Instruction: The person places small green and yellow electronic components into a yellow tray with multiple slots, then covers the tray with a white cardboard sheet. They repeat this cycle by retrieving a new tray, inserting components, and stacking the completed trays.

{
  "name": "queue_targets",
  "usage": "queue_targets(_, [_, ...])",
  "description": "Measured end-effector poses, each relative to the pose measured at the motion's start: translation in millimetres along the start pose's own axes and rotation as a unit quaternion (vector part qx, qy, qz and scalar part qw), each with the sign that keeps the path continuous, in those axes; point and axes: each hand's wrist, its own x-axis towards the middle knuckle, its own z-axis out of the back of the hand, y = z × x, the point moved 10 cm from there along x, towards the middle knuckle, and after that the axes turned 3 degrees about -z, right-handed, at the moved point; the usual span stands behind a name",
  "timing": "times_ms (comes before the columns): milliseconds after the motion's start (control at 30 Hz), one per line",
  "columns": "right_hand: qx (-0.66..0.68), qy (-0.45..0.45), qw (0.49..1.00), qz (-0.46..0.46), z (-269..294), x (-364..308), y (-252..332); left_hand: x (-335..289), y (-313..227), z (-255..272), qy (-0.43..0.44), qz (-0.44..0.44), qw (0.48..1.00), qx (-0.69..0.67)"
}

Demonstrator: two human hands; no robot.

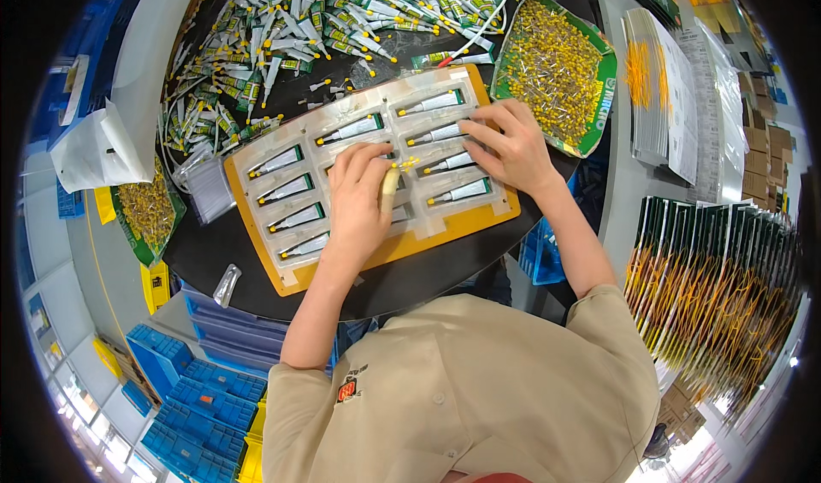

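Observation:
A yellow-edged board [505, 212] carries a clear moulded tray with rows of hollows, many holding a small silver-and-green tube [469, 191] with a yellow tip. Over the middle column, my left hand [361, 194] is curled downward, a pale yellow cover on one finger. Several small yellow caps [409, 163] show at its fingertips, and the hand hides the hollows below. My right hand [513, 148] lies over the tray's right edge with its fingers apart. Its fingertips touch the green end of a tube [446, 132] in the right column.
Loose tubes [299, 12] are heaped across the black table's far side. An open green packet [554, 71] of small yellow-tipped pieces lies at far right, another [147, 209] at left. Blue crates [201, 406] stand lower left; hanging packs [714, 278] with orange ties fill the right.

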Motion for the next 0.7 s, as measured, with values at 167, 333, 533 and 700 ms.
queue_targets(167, [0.042,0.010,0.998,-0.045,-8,-11,23,-15,6,8,-0.026,0.032,0.999,-0.016])
queue_targets(333, [0.188,0.032,0.976,-0.103,-30,-1,68,-35,0,26,-0.044,0.017,0.998,0.046])
queue_targets(533, [0.332,0.190,0.921,-0.072,-82,18,120,-82,16,52,-0.005,0.047,0.998,0.045])
queue_targets(700, [0.360,0.176,0.906,-0.134,-100,39,107,-133,64,115,-0.120,0.154,0.979,0.060])
